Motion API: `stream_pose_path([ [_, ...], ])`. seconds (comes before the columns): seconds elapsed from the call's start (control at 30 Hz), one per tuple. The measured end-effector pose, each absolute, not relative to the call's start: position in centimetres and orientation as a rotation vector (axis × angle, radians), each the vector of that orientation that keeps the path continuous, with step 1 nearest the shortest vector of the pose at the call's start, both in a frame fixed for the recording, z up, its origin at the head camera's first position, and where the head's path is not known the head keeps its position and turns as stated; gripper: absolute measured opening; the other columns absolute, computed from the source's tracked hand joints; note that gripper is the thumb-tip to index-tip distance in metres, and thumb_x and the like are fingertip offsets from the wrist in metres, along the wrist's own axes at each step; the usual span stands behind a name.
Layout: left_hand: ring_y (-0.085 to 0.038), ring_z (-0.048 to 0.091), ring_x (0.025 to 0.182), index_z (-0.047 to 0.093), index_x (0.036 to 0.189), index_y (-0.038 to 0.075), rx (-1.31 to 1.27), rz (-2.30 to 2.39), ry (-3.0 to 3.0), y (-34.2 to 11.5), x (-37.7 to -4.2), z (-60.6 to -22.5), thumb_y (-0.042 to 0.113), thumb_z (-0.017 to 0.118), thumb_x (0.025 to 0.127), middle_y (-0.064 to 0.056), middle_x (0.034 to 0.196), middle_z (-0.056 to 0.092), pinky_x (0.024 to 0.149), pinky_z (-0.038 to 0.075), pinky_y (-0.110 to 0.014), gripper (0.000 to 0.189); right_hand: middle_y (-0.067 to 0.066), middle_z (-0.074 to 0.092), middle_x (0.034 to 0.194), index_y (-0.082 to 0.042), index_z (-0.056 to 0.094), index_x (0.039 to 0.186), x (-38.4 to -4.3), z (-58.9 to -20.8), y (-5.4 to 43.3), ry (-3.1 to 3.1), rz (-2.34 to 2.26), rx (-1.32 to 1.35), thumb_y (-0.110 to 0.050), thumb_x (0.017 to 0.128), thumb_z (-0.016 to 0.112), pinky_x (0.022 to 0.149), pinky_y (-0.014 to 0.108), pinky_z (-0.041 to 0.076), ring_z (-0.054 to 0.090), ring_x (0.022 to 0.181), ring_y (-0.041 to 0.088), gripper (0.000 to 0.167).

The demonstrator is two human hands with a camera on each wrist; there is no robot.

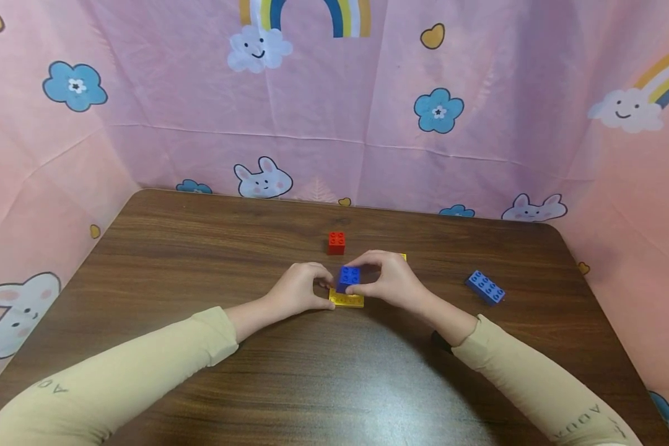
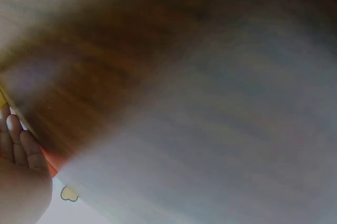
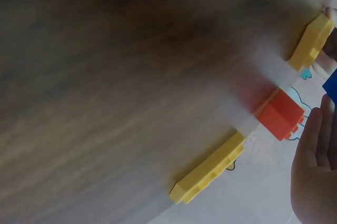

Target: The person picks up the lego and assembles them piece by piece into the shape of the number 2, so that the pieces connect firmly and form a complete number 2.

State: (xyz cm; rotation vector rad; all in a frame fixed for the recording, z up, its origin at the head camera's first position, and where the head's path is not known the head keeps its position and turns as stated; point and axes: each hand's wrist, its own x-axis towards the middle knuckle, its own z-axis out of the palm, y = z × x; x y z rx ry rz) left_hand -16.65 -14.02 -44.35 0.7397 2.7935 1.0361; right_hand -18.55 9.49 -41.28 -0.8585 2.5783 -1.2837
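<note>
My right hand (image 1: 393, 282) pinches a dark blue square brick (image 1: 349, 279) between thumb and fingers. That brick is over a long yellow brick (image 1: 347, 300) lying on the table; in the right wrist view a gap shows between the blue brick (image 3: 330, 84) and the yellow brick (image 3: 311, 42). At the yellow brick's left end, my left hand (image 1: 297, 290) holds it, thumb at the front corner and fingers behind. The left wrist view is mostly blurred table, with part of the left hand (image 2: 22, 182) at its lower left edge.
Behind the hands stands a red square brick (image 1: 336, 243). A second yellow brick (image 3: 208, 169) is mostly hidden by the right hand in the head view. To the right lies a lighter blue long brick (image 1: 485, 287). Patterned cloth (image 1: 334, 99) hangs around the brown table (image 1: 228, 229).
</note>
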Motion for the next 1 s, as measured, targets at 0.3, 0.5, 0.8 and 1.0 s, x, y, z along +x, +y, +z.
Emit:
stream_pose_path([
  [0.3,-0.019,0.074,0.095,0.080,0.103,0.004,0.750,1.034,2.808,-14.0,-16.7,-44.5,0.016,0.099,0.074,-0.007,0.101,0.080,0.089,0.063,-0.038,0.037,0.006,0.082,0.109,-0.007,0.081,0.114,-18.6,-41.8,8.9,2.598,-1.229,-0.927,-0.016,0.079,0.096,0.091,0.034,0.063,0.075,0.104,0.021,0.039],
  [0.5,-0.019,0.073,0.092,0.080,0.103,0.002,0.767,1.026,2.828,-14.0,-16.7,-44.6,0.016,0.099,0.073,-0.008,0.100,0.080,0.086,0.062,-0.037,0.039,0.005,0.082,0.109,-0.008,0.081,0.115,-18.5,-41.8,8.8,2.612,-1.188,-0.947,-0.018,0.079,0.096,0.092,0.036,0.063,0.075,0.104,0.020,0.040],
  [0.8,-0.020,0.073,0.095,0.079,0.107,0.002,0.765,0.988,2.837,-13.9,-16.6,-44.5,0.017,0.099,0.073,-0.009,0.103,0.080,0.089,0.062,-0.039,0.042,0.006,0.082,0.111,-0.007,0.080,0.115,-18.5,-41.9,8.5,2.621,-1.131,-0.971,-0.020,0.080,0.096,0.097,0.042,0.062,0.074,0.106,0.021,0.040],
  [1.0,-0.020,0.074,0.095,0.079,0.105,0.002,0.776,0.982,2.843,-13.8,-16.5,-44.5,0.015,0.099,0.073,-0.008,0.102,0.080,0.089,0.062,-0.040,0.039,0.006,0.082,0.109,-0.007,0.081,0.112,-18.5,-42.2,8.3,2.644,-1.096,-1.007,-0.020,0.079,0.096,0.096,0.041,0.062,0.075,0.105,0.021,0.039],
])
